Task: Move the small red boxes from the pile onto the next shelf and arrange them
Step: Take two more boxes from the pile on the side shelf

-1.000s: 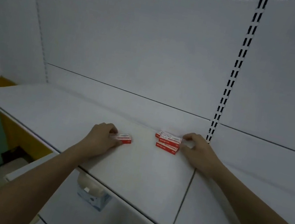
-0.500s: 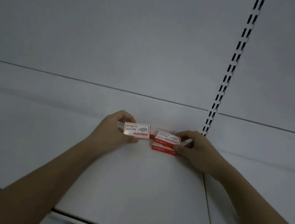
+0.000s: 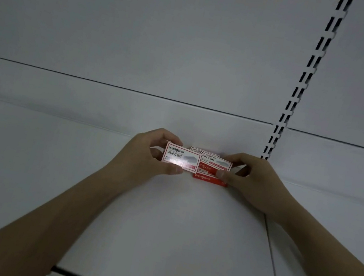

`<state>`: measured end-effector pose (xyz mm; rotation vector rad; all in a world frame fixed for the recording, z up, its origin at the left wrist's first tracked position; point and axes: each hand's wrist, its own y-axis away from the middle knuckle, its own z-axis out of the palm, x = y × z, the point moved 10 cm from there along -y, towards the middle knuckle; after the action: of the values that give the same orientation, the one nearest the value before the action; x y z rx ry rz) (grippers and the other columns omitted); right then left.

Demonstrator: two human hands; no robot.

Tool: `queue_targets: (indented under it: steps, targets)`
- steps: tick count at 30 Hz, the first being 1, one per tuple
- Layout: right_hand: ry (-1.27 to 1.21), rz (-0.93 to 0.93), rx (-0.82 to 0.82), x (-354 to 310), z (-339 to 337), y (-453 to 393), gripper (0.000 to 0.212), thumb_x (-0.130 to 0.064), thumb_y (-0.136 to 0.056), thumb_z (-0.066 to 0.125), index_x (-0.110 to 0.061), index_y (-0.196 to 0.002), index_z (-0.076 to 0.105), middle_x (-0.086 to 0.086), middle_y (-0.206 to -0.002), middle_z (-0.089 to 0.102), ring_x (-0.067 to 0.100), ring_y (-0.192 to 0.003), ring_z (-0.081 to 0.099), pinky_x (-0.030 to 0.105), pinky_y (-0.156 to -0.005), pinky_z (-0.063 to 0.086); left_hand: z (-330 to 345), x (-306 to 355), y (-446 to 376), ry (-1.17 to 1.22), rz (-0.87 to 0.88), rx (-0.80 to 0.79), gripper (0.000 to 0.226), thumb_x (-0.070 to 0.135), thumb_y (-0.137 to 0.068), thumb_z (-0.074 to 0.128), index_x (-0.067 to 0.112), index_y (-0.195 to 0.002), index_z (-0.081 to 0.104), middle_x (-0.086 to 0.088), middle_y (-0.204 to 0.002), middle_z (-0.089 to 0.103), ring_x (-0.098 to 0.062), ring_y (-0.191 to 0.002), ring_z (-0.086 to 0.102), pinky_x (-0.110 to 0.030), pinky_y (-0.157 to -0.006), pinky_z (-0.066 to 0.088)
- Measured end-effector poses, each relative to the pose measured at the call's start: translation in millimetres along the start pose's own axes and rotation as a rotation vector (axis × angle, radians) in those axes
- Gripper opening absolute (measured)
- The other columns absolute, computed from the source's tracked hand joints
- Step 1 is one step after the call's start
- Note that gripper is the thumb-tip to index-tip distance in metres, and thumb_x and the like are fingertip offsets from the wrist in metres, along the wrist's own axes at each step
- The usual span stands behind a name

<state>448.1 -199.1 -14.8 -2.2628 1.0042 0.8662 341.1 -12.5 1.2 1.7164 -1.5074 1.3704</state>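
- The left hand (image 3: pixel 146 156) pinches one small red box (image 3: pixel 181 158), thumb under its lower edge and fingers curled over the top, holding it tilted up so that its white printed face looks at the camera.
- The right hand (image 3: pixel 251 180) is clamped on the right end of the pile (image 3: pixel 213 169), thumb on the near side and fingers curled round the far side, so both hands are closed on boxes and nearly meet.
- The pile sits near the back edge of the shelf (image 3: pixel 160 230), just left of the slotted upright (image 3: pixel 307 72) in the back panel; the held box touches or overlaps the pile's left end.
- The boxes look like light, stiff card cartons with glossy faces that catch the light, so they are probably a little slippery, and a loose pile would likely slide apart if nudged.
- A pinch across the short sides or the long edges should be enough; squeezing the broad faces hard could dent the card.
- How many boxes are in the pile cannot be told: at least three layers show, and a further one peeks out behind, partly covered.
- The right fingertips are hidden behind the pile, and the seam (image 3: pixel 274 269) to the neighbouring shelf runs under the right forearm.
- Dim light blurs the small print.
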Motion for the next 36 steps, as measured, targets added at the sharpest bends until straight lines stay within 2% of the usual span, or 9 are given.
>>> queue_targets:
  steps: [2,7,10,15,20,24,28,32,36]
  targets:
    - [-0.013,-0.008,0.021,-1.8,-2.6,0.7,0.027,-0.032,-0.081,0.075,-0.035,-0.105,0.064,-0.020,-0.096,0.068,-0.004,-0.073,0.066,0.009,-0.063,0.047,-2.3,-2.5,-1.6,0.017,-0.019,0.017,0.042,0.002,-0.063,0.086,0.025,-0.092,0.066,0.000,-0.092,0.074,-0.024,-0.081,0.071,-0.040,-0.075,0.056]
    - [-0.093,0.005,0.085,-1.3,-16.8,1.6,0.032,-0.018,-0.079,0.078,-0.032,-0.105,0.065,-0.017,-0.095,0.071,0.001,-0.074,0.071,0.016,-0.070,0.055,-8.6,-6.0,-5.4,0.069,-0.057,0.055,0.042,0.003,-0.063,0.086,0.023,-0.095,0.068,0.003,-0.091,0.075,-0.017,-0.079,0.072,-0.017,-0.067,0.054]
    - [-0.131,0.002,0.122,-1.5,-24.3,0.8,0.037,-0.007,-0.080,0.077,-0.024,-0.111,0.066,-0.011,-0.098,0.073,0.002,-0.077,0.071,0.014,-0.072,0.056,-10.2,-5.4,-7.2,0.115,-0.054,0.066,0.042,0.000,-0.063,0.085,0.022,-0.095,0.068,0.001,-0.092,0.075,-0.016,-0.080,0.073,-0.018,-0.070,0.055]
    - [-0.206,0.008,0.160,-4.0,-31.5,2.7,0.042,-0.001,-0.079,0.075,-0.025,-0.112,0.064,-0.009,-0.099,0.074,0.009,-0.082,0.073,0.026,-0.079,0.058,-11.9,-4.4,-9.4,0.170,-0.036,0.066,0.043,-0.003,-0.066,0.083,0.015,-0.101,0.067,-0.002,-0.094,0.074,-0.018,-0.082,0.072,-0.015,-0.068,0.054]
    - [-0.267,0.059,0.173,-3.9,-34.8,9.3,0.035,0.003,-0.081,0.071,-0.015,-0.111,0.067,-0.005,-0.096,0.076,0.015,-0.088,0.073,0.019,-0.080,0.057,-11.5,-6.7,-9.2,0.231,-0.026,0.043,0.045,-0.001,-0.067,0.083,0.013,-0.106,0.067,-0.001,-0.095,0.074,-0.012,-0.082,0.071,-0.015,-0.070,0.054]
    - [-0.288,0.115,0.244,-8.6,-44.6,23.4,0.032,0.003,-0.085,0.068,-0.009,-0.114,0.065,0.002,-0.101,0.075,0.012,-0.087,0.073,0.014,-0.076,0.054,-4.8,-0.7,-6.2,0.260,-0.013,0.003,0.042,0.000,-0.067,0.083,0.010,-0.105,0.067,-0.001,-0.093,0.074,-0.006,-0.072,0.068,-0.013,-0.062,0.049]
    - [-0.314,0.150,0.302,-19.4,-66.9,55.1,0.036,0.001,-0.085,0.068,-0.007,-0.120,0.063,0.005,-0.101,0.075,0.024,-0.092,0.073,0.031,-0.090,0.056,1.9,9.7,4.0,0.303,0.000,-0.031,0.044,-0.004,-0.068,0.081,0.009,-0.107,0.067,-0.008,-0.099,0.072,-0.007,-0.069,0.067,-0.012,-0.060,0.049]
    - [-0.224,0.185,0.342,-29.2,-94.6,98.9,0.034,-0.007,-0.087,0.069,-0.016,-0.119,0.064,0.000,-0.094,0.077,0.019,-0.085,0.074,0.056,-0.094,0.048,15.5,29.5,14.4,0.282,0.006,-0.092,0.043,-0.001,-0.066,0.083,0.019,-0.102,0.069,-0.003,-0.101,0.071,-0.013,-0.077,0.070,-0.016,-0.069,0.054]
    - [-0.189,0.218,0.424,-24.0,-133.7,140.9,0.034,-0.012,-0.089,0.066,-0.015,-0.123,0.063,0.000,-0.094,0.076,0.018,-0.080,0.074,0.061,-0.094,0.047,43.1,69.7,25.1,0.255,0.040,-0.142,0.040,-0.001,-0.067,0.083,0.016,-0.101,0.069,-0.001,-0.099,0.071,-0.008,-0.069,0.069,-0.014,-0.062,0.052]
